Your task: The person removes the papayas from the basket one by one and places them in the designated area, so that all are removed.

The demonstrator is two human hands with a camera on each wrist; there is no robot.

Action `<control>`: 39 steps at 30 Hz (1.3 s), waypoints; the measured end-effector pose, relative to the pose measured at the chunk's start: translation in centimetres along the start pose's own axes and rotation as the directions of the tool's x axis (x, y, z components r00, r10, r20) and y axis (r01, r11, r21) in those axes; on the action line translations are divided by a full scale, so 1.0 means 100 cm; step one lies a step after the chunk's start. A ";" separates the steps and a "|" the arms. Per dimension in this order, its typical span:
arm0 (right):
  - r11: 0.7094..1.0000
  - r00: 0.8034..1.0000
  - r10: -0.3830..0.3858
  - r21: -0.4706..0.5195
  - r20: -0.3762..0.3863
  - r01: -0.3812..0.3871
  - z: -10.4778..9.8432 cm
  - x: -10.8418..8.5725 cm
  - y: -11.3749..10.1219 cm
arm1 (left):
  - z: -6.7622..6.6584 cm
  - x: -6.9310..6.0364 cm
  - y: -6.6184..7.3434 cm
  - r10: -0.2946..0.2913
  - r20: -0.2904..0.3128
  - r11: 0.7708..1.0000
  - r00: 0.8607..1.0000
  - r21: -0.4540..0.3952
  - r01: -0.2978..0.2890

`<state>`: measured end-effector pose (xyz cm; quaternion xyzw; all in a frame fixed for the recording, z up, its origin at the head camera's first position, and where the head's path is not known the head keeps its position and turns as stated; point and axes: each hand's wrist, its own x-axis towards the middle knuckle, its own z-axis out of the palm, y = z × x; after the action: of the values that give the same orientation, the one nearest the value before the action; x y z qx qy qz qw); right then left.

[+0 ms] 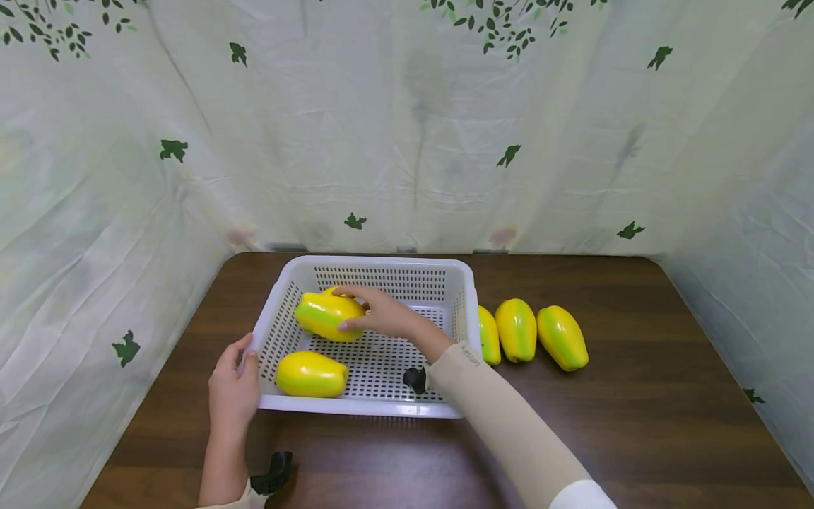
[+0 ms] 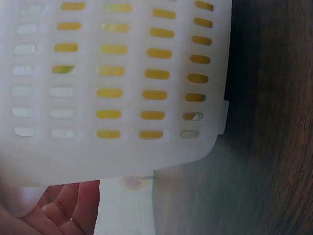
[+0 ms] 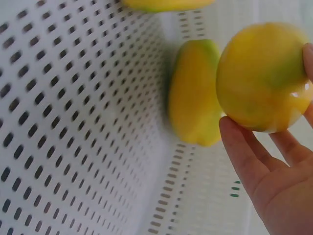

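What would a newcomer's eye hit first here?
The bright yellow-green fruit the right hand holds over the white basket, left half. Then three similar fruits on the brown table, right of the basket. The left hand grips the basket's left side.

A glossy yellow-green papaya (image 1: 326,317) is held sideways in an upright white perforated basket (image 1: 375,408), lower centre of the frame.
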<state>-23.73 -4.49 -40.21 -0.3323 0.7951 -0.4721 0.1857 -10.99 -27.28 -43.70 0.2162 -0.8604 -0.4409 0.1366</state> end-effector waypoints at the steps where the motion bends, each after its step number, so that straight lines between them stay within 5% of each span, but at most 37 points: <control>1: 1.000 1.000 -0.004 0.018 -0.015 0.004 -0.001 -0.001 -0.001 | 0.000 0.000 -0.001 0.006 0.001 1.000 1.000 -0.001 -0.006; 11: 0.989 0.987 -0.095 0.102 -0.130 0.109 -0.007 -0.012 -0.013 | 0.003 0.006 -0.010 -0.007 -0.005 1.000 1.000 -0.001 0.007; 14: 0.981 0.978 -0.128 0.125 -0.163 0.149 -0.009 -0.017 -0.018 | 0.007 0.016 -0.028 -0.003 0.002 1.000 1.000 -0.001 0.003; 18: 0.975 0.968 -0.133 0.149 -0.214 0.167 -0.013 -0.026 -0.023 | 0.018 0.036 -0.068 0.041 -0.028 0.998 0.999 0.038 -0.040; 20: 0.973 0.963 -0.127 0.161 -0.238 0.168 -0.016 -0.034 -0.030 | 0.020 0.039 -0.075 0.048 -0.031 0.998 0.998 0.042 -0.047; 22: 0.971 0.958 -0.125 0.169 -0.256 0.171 -0.021 -0.042 -0.038 | 0.018 0.033 -0.065 0.029 -0.035 0.999 0.999 0.042 -0.028; 26: 0.966 0.947 -0.143 0.167 -0.288 0.196 -0.029 -0.059 -0.053 | 0.004 0.009 -0.017 0.018 -0.016 0.999 1.000 -0.028 -0.018; 29: 0.960 0.935 -0.159 0.171 -0.316 0.221 -0.033 -0.066 -0.054 | -0.003 -0.002 0.004 0.029 -0.014 0.998 0.999 -0.047 -0.030; 33: 0.959 0.922 -0.165 0.162 -0.350 0.233 -0.037 -0.074 -0.052 | -0.005 -0.005 0.013 0.016 -0.003 0.999 1.000 -0.041 -0.016; 39: 0.973 0.922 -0.115 0.145 -0.370 0.179 -0.044 -0.087 -0.050 | -0.002 -0.002 0.006 0.010 -0.017 0.999 1.000 -0.031 -0.010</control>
<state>-18.43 2.71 -33.90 -0.2816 0.7434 -0.6059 0.0296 -10.91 -27.02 -43.10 0.2134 -0.8534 -0.4516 0.1494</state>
